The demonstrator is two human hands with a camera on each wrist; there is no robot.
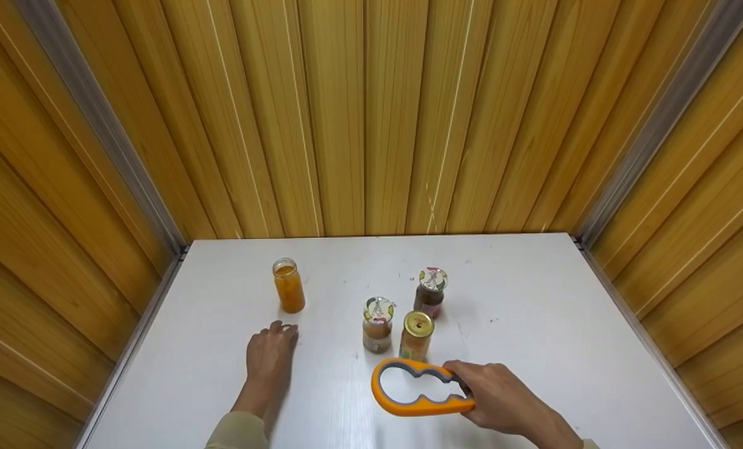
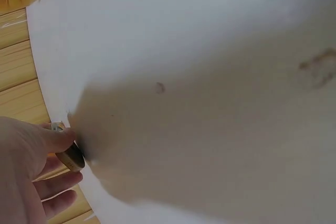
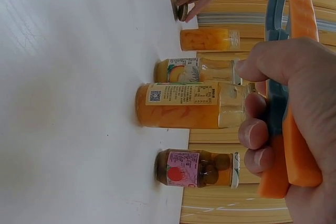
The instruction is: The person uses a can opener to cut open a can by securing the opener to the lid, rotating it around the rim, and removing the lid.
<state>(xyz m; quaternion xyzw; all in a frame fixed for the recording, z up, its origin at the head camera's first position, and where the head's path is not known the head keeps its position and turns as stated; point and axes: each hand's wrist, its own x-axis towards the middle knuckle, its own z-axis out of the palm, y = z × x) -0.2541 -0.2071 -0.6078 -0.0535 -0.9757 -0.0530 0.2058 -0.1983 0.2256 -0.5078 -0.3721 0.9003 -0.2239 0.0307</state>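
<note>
My left hand (image 1: pixel 270 354) is low over the white table (image 1: pixel 340 405), in front of a lidless glass jar of orange fruit (image 1: pixel 290 292). Between its thumb and fingers it pinches a round jar lid (image 2: pixel 72 157), seen edge-on close to the tabletop. On the other side, my right hand (image 1: pixel 499 396) grips the end of an orange and grey jar opener (image 1: pixel 409 409), its scalloped loop pointing left. Just beyond the opener stands a jar with a gold lid (image 1: pixel 418 324), nearest to that hand.
Beside the gold-lidded jar is a jar with a patterned lid (image 1: pixel 378 327). Behind them stands a dark jar (image 1: pixel 429 299) with a similar lid and a pink label. Wood-look panels (image 1: pixel 384 125) enclose the table at the back and both sides.
</note>
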